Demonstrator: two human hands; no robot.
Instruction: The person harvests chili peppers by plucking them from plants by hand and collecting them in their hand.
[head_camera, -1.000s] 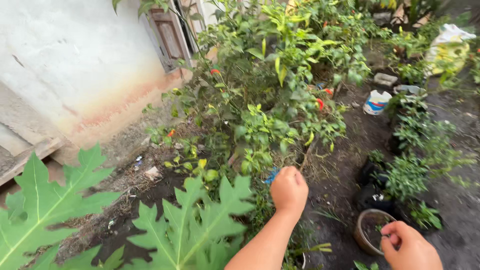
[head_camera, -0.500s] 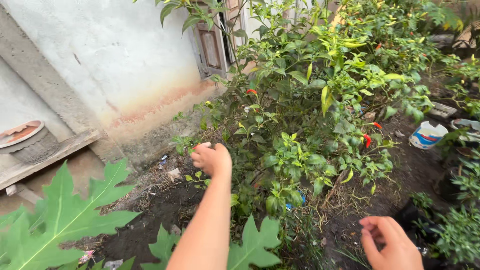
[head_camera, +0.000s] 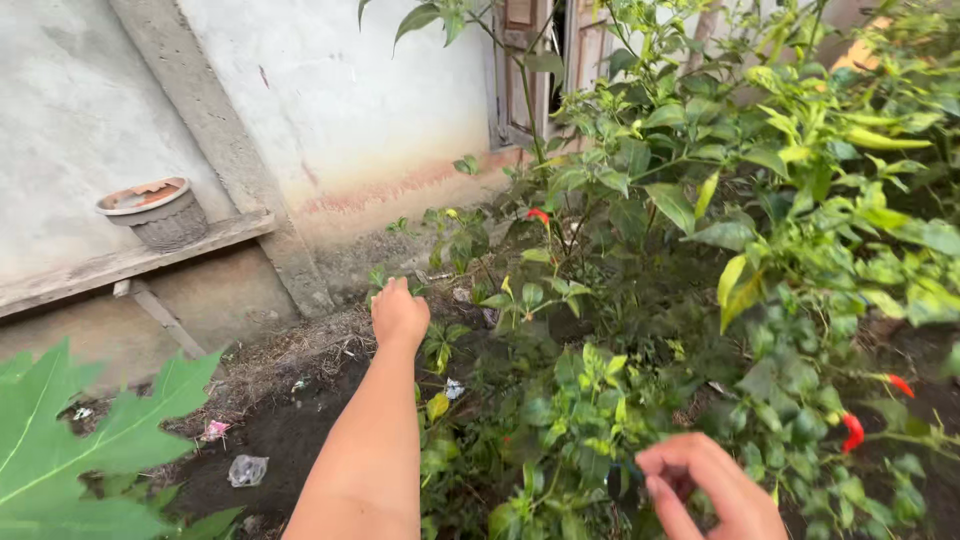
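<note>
While the left hand (head_camera: 399, 315) reaches, fingers curled and empty, into low leaves at frame centre, and the right hand (head_camera: 708, 487), loosely cupped, shows nothing held, red peppers (head_camera: 852, 432) remain unpicked on the pepper bush (head_camera: 700, 250).

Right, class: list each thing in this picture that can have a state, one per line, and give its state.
left hand: closed loosely, reaching low beside the chilli plant, holding nothing visible
right hand: fingers curled near the leaves; whether it holds anything cannot be told
chilli plant: upright, leafy, bearing fruit
red chillies: ripe, on the plant
pot: upright on the wooden ledge
window shutter: ajar
</note>
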